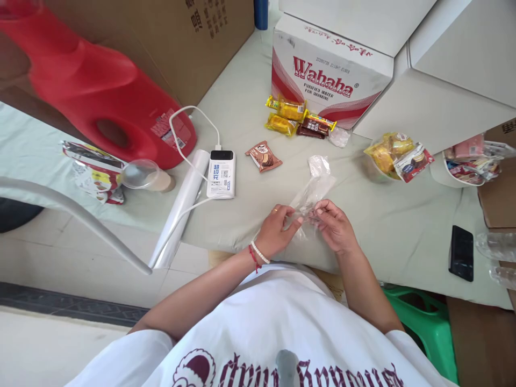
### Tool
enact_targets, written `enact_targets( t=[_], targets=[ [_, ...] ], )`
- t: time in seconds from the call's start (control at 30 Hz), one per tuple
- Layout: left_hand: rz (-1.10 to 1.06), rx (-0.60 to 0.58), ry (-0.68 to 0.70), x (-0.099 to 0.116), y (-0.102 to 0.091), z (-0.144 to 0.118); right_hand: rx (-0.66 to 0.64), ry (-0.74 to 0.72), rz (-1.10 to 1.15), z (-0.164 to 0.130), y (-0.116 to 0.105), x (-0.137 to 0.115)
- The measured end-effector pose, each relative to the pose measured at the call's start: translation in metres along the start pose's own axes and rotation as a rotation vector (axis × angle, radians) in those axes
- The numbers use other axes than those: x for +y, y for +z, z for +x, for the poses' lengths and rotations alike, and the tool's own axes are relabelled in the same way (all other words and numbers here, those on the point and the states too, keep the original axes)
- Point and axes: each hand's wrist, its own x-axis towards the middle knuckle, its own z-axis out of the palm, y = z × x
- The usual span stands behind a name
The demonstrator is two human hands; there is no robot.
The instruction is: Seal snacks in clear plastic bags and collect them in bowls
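Near the table's front edge, both hands pinch a clear plastic bag [316, 188] between them. My left hand [277, 230] is closed on its left side, thumb pressed toward the fingers. On the bag's right side my right hand [335, 224] is closed too, its fingertips gathered on the crumpled part. The far end of the bag lies on the cloth beside a crumpled white piece of plastic [319, 165]. Farther left rests a brown snack packet [264, 156]. Several yellow and brown wrapped snacks [291, 109] lie beyond, against the Wahaha carton [328, 80].
A power bank [221, 174] with a white cable sits left, beside a roll of clear film [181, 209], a plastic cup [141, 174] and a big red jug [121, 102]. Rightward are a snack-filled bowl [374, 166], a white tub [455, 173] and a phone [461, 253].
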Motion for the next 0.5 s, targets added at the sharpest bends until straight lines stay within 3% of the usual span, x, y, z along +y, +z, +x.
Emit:
enact_targets(
  t=[0.1, 0.17, 0.33, 0.5],
  targets=[
    [-0.217, -0.149, -0.066, 0.003, 0.007, 0.012, -0.018, 0.055, 0.116, -0.002, -0.001, 0.001],
    [-0.399, -0.16, -0.138, 0.002, 0.01, 0.017, 0.085, 0.036, 0.131, -0.002, -0.004, 0.005],
    [-0.565, -0.013, -0.301, -0.008, 0.005, 0.018, 0.441, -0.035, 0.014, 0.001, -0.015, 0.022],
    [-0.687, 0.128, -0.335, -0.014, -0.021, 0.011, 0.511, -0.071, -0.134, -0.005, -0.035, 0.03]
  ],
)
